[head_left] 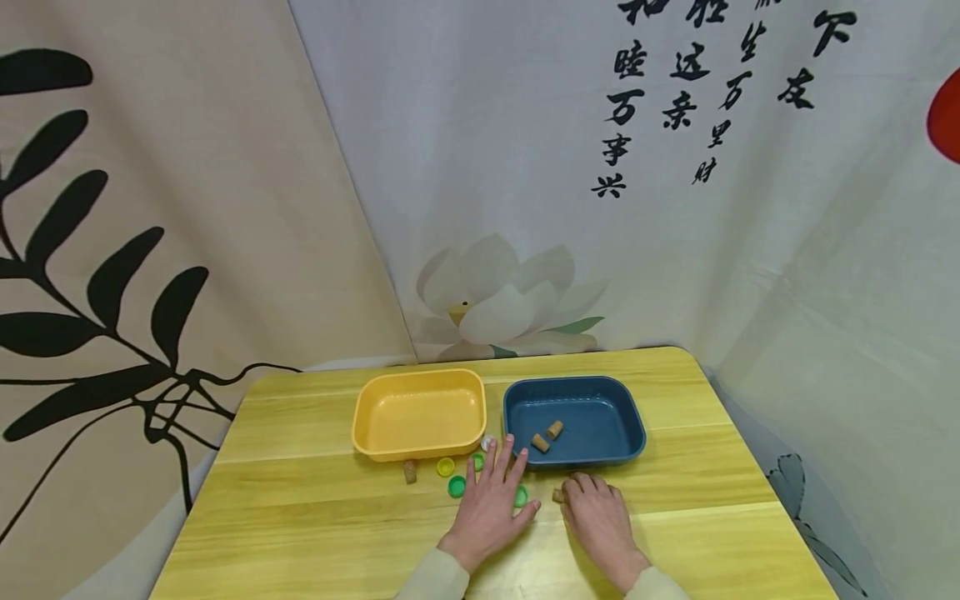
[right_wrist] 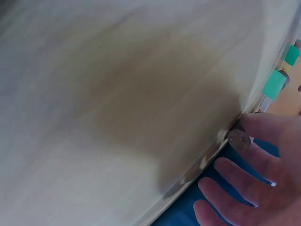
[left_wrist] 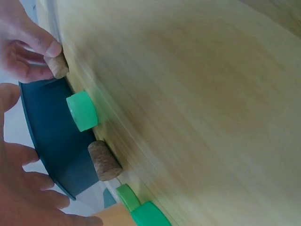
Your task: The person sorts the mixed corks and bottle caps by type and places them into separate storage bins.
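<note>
My right hand (head_left: pixel 600 518) pinches a cork (head_left: pixel 558 496) between thumb and fingers, in front of the blue tray (head_left: pixel 592 462). The right wrist view shows the end of this cork (right_wrist: pixel 239 139) at the fingertips. My left hand (head_left: pixel 486 510), its fingers spread and nothing gripped, reaches over the small caps towards the blue tray's near left corner. Close by are a green cap (head_left: pixel 521 497) on its thumb side and another green cap (head_left: pixel 457 487) on its other side. A loose cork (left_wrist: pixel 104 160) and a green cap (left_wrist: pixel 82 111) show near it in the left wrist view.
Two corks (head_left: pixel 540 442) lie in the blue tray. To its left stands a yellow tray (head_left: pixel 420 456), with a cork (head_left: pixel 410 472) and a yellow cap (head_left: pixel 446 467) in front. A white cap (head_left: pixel 487 442) sits between the trays. Curtains hang behind the wooden table (head_left: pixel 300 500).
</note>
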`<state>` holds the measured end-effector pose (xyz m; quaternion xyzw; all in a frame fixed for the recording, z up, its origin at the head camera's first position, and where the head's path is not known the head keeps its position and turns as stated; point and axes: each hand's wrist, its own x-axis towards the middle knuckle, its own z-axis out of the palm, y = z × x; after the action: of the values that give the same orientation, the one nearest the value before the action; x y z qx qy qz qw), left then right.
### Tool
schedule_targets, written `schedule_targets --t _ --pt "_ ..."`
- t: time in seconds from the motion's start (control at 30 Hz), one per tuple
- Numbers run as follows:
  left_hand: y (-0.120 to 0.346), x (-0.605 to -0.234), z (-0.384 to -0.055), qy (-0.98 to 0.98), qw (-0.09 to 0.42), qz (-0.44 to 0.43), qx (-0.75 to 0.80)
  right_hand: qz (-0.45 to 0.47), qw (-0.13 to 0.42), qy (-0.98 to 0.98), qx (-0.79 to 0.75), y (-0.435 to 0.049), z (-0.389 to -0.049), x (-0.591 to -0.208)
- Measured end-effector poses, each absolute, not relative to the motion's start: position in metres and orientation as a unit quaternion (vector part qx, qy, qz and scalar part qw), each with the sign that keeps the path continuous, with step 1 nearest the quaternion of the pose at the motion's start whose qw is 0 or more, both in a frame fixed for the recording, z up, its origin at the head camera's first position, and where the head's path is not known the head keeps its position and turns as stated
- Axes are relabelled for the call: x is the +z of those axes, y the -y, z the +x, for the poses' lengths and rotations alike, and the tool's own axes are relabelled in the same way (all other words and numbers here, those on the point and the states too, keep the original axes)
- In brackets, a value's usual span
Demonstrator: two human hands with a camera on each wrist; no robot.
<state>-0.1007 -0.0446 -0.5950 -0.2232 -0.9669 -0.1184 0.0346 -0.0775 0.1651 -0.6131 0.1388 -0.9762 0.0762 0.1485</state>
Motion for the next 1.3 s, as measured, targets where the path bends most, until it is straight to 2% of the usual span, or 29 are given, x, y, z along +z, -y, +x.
schedule_targets --t 0.73,1.3 --pt "0.046 -0.596 -0.102 0.967 0.032 -0.224 -0.121 0.142 0.200 0.959 0.143 -0.189 -0.059 -0.580" --pt "0.045 -0.595 -0.102 0.967 0.024 -0.219 -0.131 0.138 0.269 0.936 0.179 -0.197 -0.085 -0.561"
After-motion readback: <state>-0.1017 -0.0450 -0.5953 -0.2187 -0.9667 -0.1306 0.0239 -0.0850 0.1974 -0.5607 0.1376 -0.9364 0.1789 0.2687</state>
